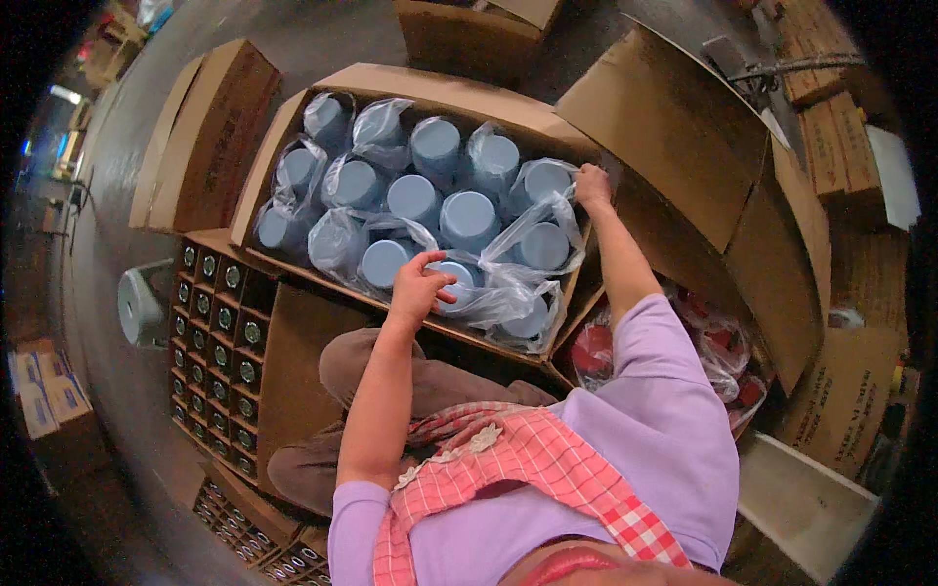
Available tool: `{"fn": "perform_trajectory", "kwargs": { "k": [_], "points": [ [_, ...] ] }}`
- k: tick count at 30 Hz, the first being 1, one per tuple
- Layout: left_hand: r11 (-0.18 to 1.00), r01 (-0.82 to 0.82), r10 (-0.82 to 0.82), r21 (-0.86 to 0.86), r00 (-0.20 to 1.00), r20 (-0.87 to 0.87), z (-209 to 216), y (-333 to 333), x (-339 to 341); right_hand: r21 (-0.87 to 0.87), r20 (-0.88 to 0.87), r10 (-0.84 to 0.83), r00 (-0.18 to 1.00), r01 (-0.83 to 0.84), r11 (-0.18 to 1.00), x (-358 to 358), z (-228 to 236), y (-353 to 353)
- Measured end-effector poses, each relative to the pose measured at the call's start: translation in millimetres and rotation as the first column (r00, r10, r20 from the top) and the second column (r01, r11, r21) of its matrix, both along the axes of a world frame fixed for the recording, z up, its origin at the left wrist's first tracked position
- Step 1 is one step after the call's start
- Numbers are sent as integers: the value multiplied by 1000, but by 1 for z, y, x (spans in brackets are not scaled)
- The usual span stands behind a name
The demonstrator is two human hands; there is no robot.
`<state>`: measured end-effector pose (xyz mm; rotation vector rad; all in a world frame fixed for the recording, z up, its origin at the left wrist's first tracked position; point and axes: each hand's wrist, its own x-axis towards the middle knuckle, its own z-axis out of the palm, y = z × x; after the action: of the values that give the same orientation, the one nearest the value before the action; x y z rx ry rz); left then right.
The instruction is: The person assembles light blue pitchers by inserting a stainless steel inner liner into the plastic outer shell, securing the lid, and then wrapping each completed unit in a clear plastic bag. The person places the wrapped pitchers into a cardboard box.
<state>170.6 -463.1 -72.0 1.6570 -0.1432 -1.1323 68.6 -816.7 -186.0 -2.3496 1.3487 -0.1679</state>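
Handling bagged blue cups (412,198) seemed the step. Mid-frame, the left hand (420,289) was loosely spread; the right hand (593,186), upper right, had an untellable grip. Next called for gentle pinching.

The head camera looks steeply down from the wearer's head, so the checked apron (523,449) shows close up at the lower middle of the frame. Farther out, the open carton (459,96) spans the upper centre, with the left hand (420,288) and right hand (593,188) both in view. The wide fisheye bends edges toward a black rim; things at far left seem too blurred to tell.
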Motion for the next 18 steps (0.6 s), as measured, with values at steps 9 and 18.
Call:
{"fn": "perform_trajectory", "kwargs": {
  "k": [9,18],
  "points": [
    [918,-380,289,-112,836,-467,-18,33,20,591,744,79,664,-708,387,11,198,160],
    [411,-551,-63,-726,777,-626,86,101,-41,-49,986,1,-168,-294,-954,-5,316,392]
  ]
}}
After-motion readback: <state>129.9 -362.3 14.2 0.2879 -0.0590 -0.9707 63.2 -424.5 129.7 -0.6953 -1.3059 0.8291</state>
